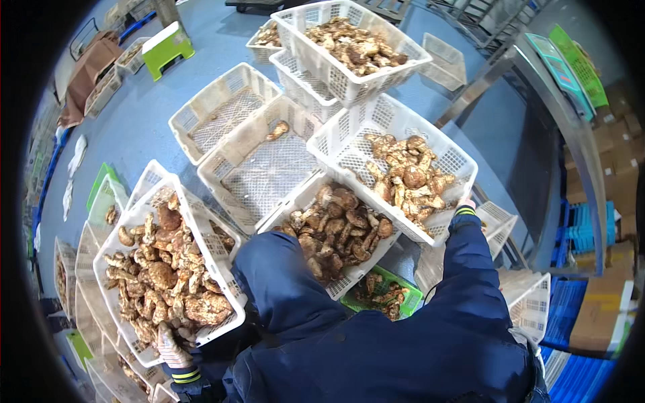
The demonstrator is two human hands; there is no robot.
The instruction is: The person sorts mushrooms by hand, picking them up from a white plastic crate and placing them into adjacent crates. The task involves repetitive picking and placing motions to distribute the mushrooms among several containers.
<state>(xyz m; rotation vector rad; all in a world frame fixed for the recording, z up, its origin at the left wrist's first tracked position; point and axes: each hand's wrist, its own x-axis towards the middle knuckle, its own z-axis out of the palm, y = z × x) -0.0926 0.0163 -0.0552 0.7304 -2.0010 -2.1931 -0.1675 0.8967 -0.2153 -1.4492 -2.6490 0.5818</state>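
Note:
My left hand [174, 348], in a light striped glove, reaches over the near rim of a white plastic crate [237, 318] at the left. Its fingers touch the brown mushrooms [164, 274] heaped inside; whether they grip one is unclear. My right hand [468, 203] is at the right-hand rim of another white crate [393, 117], mostly hidden by its cuff. That crate holds a loose pile of paler mushrooms [415, 176] towards its right side. Between my arms is a crate of darker mushrooms [337, 226], partly covered by my dark blue coat [373, 352].
A crate [252, 166] ahead holds one mushroom [277, 131]. Beyond stands a raised, filled crate [347, 85]. A green basket [415, 297] with mushrooms sits low ahead. A metal frame [589, 166] and cardboard boxes [599, 307] stand right; a green stool [164, 53] is far left.

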